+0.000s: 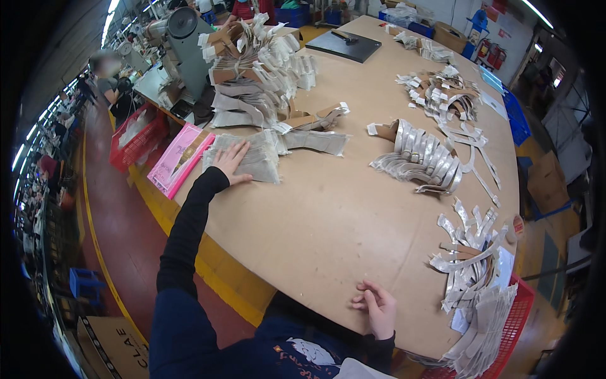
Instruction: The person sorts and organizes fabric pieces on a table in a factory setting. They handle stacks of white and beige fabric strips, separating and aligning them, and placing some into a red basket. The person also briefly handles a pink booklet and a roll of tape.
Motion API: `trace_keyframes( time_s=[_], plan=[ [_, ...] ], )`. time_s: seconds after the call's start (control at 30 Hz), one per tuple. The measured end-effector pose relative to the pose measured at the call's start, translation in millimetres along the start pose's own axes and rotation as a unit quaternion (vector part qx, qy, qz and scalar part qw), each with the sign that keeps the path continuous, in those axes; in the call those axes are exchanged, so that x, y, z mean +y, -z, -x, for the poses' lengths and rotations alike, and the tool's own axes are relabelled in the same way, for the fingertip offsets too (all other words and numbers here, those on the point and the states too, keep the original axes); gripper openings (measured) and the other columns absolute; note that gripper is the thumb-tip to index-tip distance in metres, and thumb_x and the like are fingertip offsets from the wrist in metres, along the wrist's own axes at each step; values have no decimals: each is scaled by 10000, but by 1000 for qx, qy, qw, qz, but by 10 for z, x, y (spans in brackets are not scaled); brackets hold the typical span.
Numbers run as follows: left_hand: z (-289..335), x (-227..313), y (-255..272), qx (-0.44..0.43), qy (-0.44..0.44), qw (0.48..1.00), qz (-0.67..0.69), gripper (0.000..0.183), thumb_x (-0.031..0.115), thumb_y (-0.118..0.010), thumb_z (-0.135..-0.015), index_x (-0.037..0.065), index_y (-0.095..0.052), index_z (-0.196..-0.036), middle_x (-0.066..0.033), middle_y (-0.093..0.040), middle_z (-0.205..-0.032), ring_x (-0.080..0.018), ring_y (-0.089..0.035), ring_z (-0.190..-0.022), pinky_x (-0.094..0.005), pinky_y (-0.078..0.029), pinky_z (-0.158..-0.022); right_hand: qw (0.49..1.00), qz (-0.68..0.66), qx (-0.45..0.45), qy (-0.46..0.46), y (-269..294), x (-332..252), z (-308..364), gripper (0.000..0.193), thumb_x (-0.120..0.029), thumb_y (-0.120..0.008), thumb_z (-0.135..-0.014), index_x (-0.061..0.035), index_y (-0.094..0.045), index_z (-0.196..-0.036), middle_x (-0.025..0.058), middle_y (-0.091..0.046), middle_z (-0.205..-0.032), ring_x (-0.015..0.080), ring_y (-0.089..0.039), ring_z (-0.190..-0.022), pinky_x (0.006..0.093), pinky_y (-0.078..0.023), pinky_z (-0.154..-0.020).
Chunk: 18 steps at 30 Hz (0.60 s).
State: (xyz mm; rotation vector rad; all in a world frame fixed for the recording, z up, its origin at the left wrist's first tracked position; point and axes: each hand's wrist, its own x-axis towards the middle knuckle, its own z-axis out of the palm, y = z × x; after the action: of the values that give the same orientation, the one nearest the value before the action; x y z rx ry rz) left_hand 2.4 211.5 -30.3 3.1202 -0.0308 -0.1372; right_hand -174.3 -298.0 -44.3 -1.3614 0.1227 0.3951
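We have a stack of grey cloth pieces [264, 165] lying flat near the left edge of the tabletop [309, 234], frayed along its sides. Our left hand [232, 163] rests palm down on the stack's left part, its grip spread, fingers pointing away from us. Our right hand [379, 311] is well apart from it, by the near edge; its grip is loosely curled, with a gap between thumb and fingers, and we see nothing in it. We cannot tell whether it touches the surface.

Just left of the stack we see a pink box [180, 159], set at a slant. Just behind the stack rises a tall heap of pale and brown strips [268, 54], with curved grey pieces at its foot. Farther back lies a black slab [341, 47] with a small dark tool [345, 38] on it.

Across from our left hand, toward the right side, we find a row of silvery straps [420, 158] with buckles, and behind it more loose strips [445, 95]. Nearer us on the right are a tangle of straps [470, 252], a roll of tape [516, 227] and a red basket [521, 322].
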Motion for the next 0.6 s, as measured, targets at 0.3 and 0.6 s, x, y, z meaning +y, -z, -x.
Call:
trace_keyframes(
  time_s=[0.3, 0.6],
  plan=[
    [126, -89, -479, 192, 32, 981, 1, 845, 494, -572, -900, 177, -177, -1577, -78, -200, -1628, -327, -182, -1495, -612, -54, -1177, 1000, -20, -13, -7, 9, 31, -15, 285, -37, -497, -1006, 73, -552, -1263, 165, -632, -1121, 191, -673, -864, 310, -605, -753],
    [77, -73, -599, 411, -84, 908, 0, 453, 97, -564, -944, -20, -509, -1379, -208, -555, -1372, -358, -508, -1286, -459, -359, -1103, 957, 177, 17, 231, 5, 51, 20, 291, -63, -557, -974, 6, -616, -1250, 150, -588, -1263, 244, -646, -1039, 321, -528, -886]
  ],
)
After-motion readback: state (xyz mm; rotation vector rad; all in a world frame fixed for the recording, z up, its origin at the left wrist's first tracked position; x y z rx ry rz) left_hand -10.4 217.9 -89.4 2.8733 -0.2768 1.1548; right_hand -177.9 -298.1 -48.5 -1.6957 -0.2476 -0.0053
